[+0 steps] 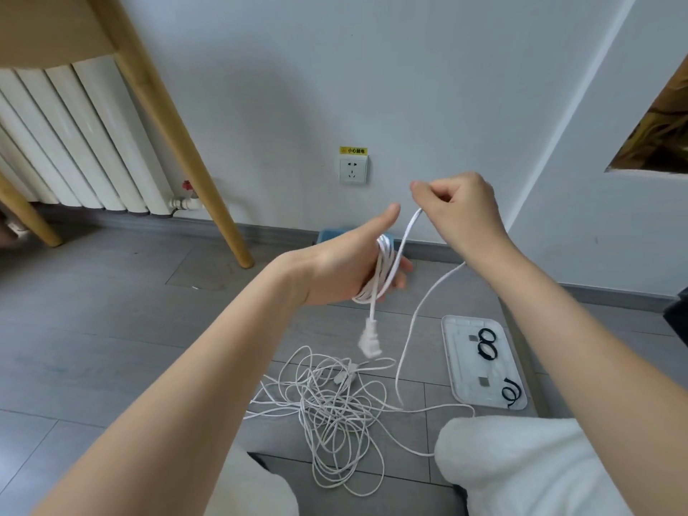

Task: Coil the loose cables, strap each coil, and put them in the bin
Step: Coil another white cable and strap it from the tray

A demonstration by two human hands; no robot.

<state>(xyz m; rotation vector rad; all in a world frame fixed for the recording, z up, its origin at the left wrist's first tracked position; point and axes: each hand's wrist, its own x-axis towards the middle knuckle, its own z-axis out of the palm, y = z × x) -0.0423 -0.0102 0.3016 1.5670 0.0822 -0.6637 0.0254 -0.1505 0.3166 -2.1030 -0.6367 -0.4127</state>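
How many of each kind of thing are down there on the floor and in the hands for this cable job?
White cable, part wound on the left hand, fed by the right hand: 1, though the heap could hide more
Black straps on the clear tray: 3
Clear tray: 1
Blue bin, mostly hidden behind the left hand: 1
Total: 6
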